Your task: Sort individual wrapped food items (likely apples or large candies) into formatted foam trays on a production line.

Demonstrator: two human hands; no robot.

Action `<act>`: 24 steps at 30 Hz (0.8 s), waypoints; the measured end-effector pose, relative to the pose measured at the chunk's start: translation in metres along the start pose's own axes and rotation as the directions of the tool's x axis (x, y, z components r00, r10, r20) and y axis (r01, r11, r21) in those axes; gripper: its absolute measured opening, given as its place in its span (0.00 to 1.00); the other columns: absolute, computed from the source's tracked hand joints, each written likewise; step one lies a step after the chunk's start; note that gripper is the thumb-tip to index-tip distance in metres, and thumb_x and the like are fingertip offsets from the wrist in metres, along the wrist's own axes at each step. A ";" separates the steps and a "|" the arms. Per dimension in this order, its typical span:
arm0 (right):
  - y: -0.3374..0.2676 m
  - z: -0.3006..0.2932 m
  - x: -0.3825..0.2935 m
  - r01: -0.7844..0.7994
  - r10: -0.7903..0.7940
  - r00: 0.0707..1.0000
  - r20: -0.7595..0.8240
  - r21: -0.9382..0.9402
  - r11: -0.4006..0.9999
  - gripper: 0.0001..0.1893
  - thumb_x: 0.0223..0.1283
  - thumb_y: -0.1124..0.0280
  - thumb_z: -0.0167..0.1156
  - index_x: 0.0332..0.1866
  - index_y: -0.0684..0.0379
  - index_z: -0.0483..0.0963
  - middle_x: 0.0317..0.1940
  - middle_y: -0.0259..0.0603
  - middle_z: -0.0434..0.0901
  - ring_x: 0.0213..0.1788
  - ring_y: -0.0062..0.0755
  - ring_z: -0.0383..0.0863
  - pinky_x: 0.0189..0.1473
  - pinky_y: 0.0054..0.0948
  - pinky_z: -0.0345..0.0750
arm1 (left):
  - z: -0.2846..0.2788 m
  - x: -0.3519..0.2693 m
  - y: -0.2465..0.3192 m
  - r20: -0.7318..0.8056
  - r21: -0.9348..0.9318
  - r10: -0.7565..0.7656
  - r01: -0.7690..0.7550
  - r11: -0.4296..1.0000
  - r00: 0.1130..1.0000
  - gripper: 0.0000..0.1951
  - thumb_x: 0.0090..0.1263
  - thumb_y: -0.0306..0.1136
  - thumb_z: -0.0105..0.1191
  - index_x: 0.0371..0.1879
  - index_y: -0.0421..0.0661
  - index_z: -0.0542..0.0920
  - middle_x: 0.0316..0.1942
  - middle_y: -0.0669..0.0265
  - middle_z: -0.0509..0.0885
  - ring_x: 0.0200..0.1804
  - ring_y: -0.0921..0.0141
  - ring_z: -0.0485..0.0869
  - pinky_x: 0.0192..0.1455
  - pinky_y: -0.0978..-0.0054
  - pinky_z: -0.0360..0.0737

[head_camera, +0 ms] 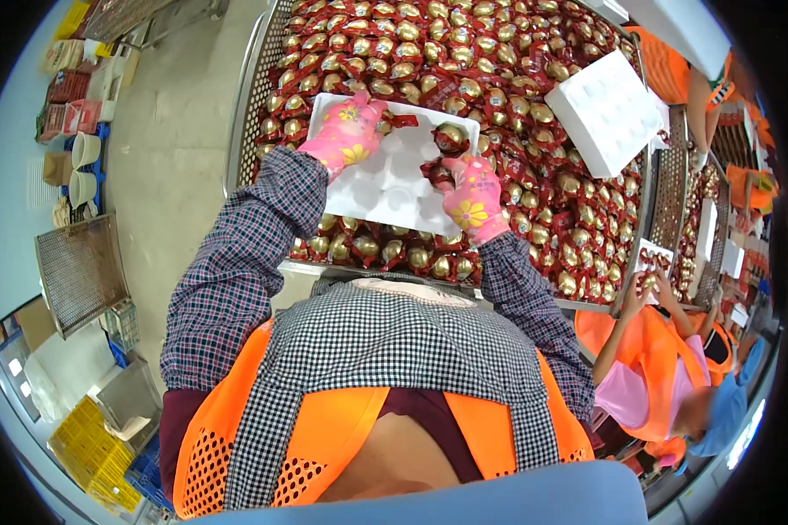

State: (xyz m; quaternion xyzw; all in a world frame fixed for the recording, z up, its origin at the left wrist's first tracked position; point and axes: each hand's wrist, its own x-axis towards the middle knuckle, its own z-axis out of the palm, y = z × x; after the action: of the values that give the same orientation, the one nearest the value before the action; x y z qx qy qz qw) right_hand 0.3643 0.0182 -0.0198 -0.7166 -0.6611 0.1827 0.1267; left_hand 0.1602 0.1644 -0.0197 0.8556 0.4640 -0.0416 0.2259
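Observation:
A white foam tray (pixel 368 193) with round hollows lies on a spread of gold-and-red wrapped round items (pixel 407 49). My left hand (pixel 348 134), in a pink flowered glove, is at the tray's upper left, over a wrapped item whose red wrapper end (pixel 404 121) shows beside the fingers; its grip is hidden. My right hand (pixel 476 197), gloved alike, pinches a wrapped item (pixel 438 172) at the tray's right side. Just above it, another gold item (pixel 450 138) sits in the upper right hollow. Most of the other visible hollows hold nothing.
A stack of white foam trays (pixel 607 111) rests on the items at right. The perforated metal rim (pixel 256 92) bounds them at left. A co-worker's hands (pixel 650 289) are over a small tray at far right. A metal mesh rack (pixel 84 272) stands at left.

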 end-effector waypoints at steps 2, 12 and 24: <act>0.003 0.004 0.000 -0.006 0.006 1.000 -0.020 0.000 1.000 0.18 0.49 0.69 0.68 0.48 0.59 0.79 0.41 0.46 0.80 0.48 0.49 0.77 0.50 0.44 0.75 | -0.005 0.002 0.005 0.031 0.020 0.004 -0.004 1.000 0.999 0.28 0.61 0.34 0.62 0.63 0.48 0.73 0.67 0.45 0.67 0.63 0.50 0.74 0.64 0.59 0.75; 0.006 0.009 -0.008 0.065 -0.058 0.986 -0.156 0.038 0.997 0.16 0.47 0.68 0.66 0.44 0.55 0.80 0.39 0.43 0.78 0.46 0.47 0.75 0.47 0.44 0.76 | -0.016 -0.004 0.016 -0.027 -0.085 -0.006 0.004 0.996 1.000 0.23 0.61 0.35 0.62 0.57 0.49 0.77 0.62 0.44 0.71 0.63 0.48 0.73 0.63 0.57 0.74; 0.050 -0.008 0.000 -0.004 0.112 0.939 -0.326 0.316 0.949 0.17 0.50 0.76 0.64 0.49 0.59 0.77 0.43 0.47 0.78 0.48 0.48 0.78 0.50 0.42 0.77 | -0.019 0.015 0.018 0.053 -0.126 -0.121 0.127 0.984 0.991 0.20 0.60 0.35 0.62 0.53 0.48 0.80 0.61 0.49 0.72 0.66 0.52 0.68 0.67 0.61 0.69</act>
State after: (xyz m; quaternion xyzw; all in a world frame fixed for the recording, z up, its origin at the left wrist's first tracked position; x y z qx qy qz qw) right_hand 0.4131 0.0138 -0.0340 -0.7278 -0.5705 0.1617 0.3444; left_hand 0.1805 0.1758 -0.0006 0.8076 0.5128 -0.0447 0.2879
